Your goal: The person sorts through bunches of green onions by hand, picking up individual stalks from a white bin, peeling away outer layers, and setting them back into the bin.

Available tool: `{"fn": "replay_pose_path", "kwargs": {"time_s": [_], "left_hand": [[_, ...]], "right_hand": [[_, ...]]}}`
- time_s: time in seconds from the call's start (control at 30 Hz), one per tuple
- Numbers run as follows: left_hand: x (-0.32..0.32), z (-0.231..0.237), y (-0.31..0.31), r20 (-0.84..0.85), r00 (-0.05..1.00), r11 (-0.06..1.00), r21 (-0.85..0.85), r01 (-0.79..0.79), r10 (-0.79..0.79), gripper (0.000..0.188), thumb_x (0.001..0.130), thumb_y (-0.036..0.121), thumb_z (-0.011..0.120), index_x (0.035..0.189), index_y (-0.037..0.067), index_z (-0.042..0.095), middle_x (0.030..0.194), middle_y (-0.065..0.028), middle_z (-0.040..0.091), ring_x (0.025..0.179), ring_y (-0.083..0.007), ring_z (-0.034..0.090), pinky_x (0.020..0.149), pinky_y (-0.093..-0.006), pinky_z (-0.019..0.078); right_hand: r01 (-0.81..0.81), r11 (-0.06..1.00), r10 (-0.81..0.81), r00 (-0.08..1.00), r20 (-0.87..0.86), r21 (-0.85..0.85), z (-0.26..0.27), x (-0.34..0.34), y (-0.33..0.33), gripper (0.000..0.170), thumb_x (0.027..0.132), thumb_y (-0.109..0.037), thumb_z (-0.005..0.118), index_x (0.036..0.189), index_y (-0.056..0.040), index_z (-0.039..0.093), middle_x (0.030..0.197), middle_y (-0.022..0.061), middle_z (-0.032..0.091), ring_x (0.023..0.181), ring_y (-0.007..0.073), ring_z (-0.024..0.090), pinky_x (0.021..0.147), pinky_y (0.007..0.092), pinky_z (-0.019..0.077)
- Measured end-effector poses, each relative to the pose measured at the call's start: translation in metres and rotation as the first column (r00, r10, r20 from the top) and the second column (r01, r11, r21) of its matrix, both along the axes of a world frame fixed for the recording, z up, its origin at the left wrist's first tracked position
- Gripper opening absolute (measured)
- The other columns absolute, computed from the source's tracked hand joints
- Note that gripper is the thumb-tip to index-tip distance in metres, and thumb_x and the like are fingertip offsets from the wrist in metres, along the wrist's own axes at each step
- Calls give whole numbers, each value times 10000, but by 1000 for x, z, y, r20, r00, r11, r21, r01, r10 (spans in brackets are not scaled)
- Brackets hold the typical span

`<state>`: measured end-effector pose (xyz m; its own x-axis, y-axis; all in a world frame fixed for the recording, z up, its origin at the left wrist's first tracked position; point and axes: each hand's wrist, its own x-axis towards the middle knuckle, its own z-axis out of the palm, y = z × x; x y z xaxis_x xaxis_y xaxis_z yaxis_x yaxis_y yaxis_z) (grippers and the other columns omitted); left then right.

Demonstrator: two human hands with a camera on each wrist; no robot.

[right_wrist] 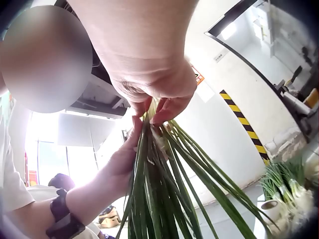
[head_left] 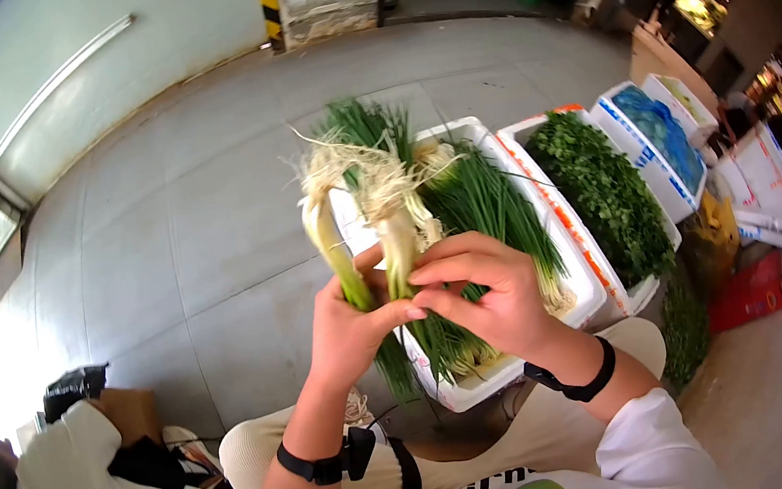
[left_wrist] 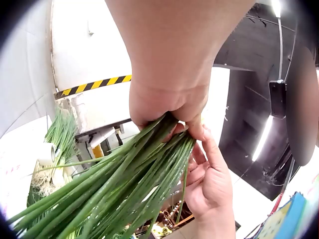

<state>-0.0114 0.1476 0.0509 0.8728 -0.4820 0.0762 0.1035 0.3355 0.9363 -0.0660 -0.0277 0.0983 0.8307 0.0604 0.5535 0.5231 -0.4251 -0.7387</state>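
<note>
A bunch of green onions (head_left: 398,243) is held up in the head view, its pale roots at the top and green leaves hanging below. My left hand (head_left: 348,327) grips the stalks from the left, thumb across the front. With thumb and fingers, my right hand (head_left: 489,291) pinches the stalks from the right. Long green leaves (left_wrist: 114,184) spread below the left hand (left_wrist: 167,107) in the left wrist view. In the right wrist view the leaves (right_wrist: 159,189) fall beneath the right hand (right_wrist: 162,94).
Under the hands stands a white foam box (head_left: 577,303) with more green onions. To its right are a box of leafy greens (head_left: 601,193), a box with blue plastic (head_left: 652,129) and a red bag (head_left: 747,292). Grey floor tiles (head_left: 204,212) lie beyond.
</note>
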Motion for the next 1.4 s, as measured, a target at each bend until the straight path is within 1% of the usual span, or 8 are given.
{"fn": "replay_pose_path", "kwargs": {"time_s": [0.13,0.2,0.5,0.57,0.73,0.93,1.03,1.4], "left_hand": [[-1,-2,-4,25,998,998,18,55,-56,519,719,67,862,1162,-52,619,987,-77,695,863,-118,654,769,-259,551],[-1,-2,-8,30,997,997,38,65,-67,479,718,89,866,1115,-53,638,978,-77,700,856,-115,655,765,-257,552],[-6,-11,-20,145,989,977,212,-21,-11,390,706,110,884,992,-46,669,852,-50,705,766,-86,636,700,-244,537],[-9,-8,-26,140,990,974,221,-46,15,397,704,112,886,996,-46,668,854,-50,705,765,-86,636,702,-245,538],[-10,-4,-30,112,994,976,214,-39,16,446,712,110,880,1061,-52,654,908,-64,715,805,-98,653,729,-252,548],[-6,-3,-25,36,996,980,187,68,-76,438,773,106,835,1137,-41,641,991,-57,704,896,-102,640,799,-266,537],[-5,-5,-23,0,995,979,175,101,-102,430,781,94,826,1144,-40,639,992,-54,700,884,-97,636,789,-265,537],[-7,-1,-26,26,997,976,205,68,-75,543,747,35,837,1211,-55,569,909,-77,710,812,-112,661,729,-261,555]], "right_hand": [[41,995,-32,995,93,-90,-2,-3,-8,212,793,-62,779,1001,-59,741,979,76,675,767,160,673,619,257,551],[-21,1000,21,996,-87,4,-3,-7,-12,196,803,-31,765,997,-51,747,1006,86,660,787,145,667,653,249,548],[14,993,10,980,-201,115,-21,-14,-26,120,810,-50,762,926,-38,739,1019,81,650,773,132,653,618,241,536],[27,989,10,968,-251,145,-20,-14,-26,89,817,-47,752,901,-30,730,1022,82,647,774,131,651,617,242,535],[34,989,-5,980,-199,143,-28,-12,-29,115,844,-58,711,931,6,672,1020,73,642,769,131,667,594,244,545],[14,972,58,953,-297,235,-25,-11,-35,104,886,-72,673,946,9,648,1014,78,636,820,133,647,686,258,538],[-18,948,147,910,-388,316,-28,-12,-39,114,904,-40,659,995,20,626,1083,87,606,932,134,610,773,259,527],[-45,958,163,898,-410,282,-24,-13,-39,95,876,-34,693,941,24,653,1103,106,627,894,127,639,727,257,545]]}}
